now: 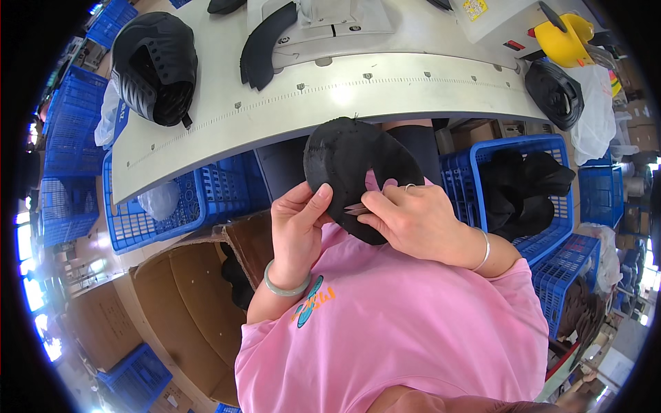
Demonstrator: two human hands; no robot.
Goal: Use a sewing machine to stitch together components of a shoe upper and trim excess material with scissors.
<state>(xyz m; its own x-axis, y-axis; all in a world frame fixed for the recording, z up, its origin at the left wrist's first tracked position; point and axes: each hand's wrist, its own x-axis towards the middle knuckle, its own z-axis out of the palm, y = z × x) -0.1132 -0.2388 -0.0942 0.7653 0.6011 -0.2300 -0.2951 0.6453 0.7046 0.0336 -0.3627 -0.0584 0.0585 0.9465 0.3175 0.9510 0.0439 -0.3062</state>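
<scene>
My left hand (303,213) pinches the edge of a curved black fabric shoe-upper piece (341,155) between thumb and fingers, its thumb lying on top. The piece bends round in an open loop in front of my chest, just off the table's near edge. Loose thread ends stick up from its top rim. In my right hand (413,217) are small metal thread snips (355,209), whose two blade tips point left against the black material. Most of the snips' handle is hidden by my curled fingers.
A sewing machine bed (337,27) stands on the white table (385,86) marked with a ruler scale. A finished black shoe (155,65), a curved black strip (265,48) and a coiled black piece (554,95) lie on it. Blue crates (213,193) and a cardboard box (182,310) flank me.
</scene>
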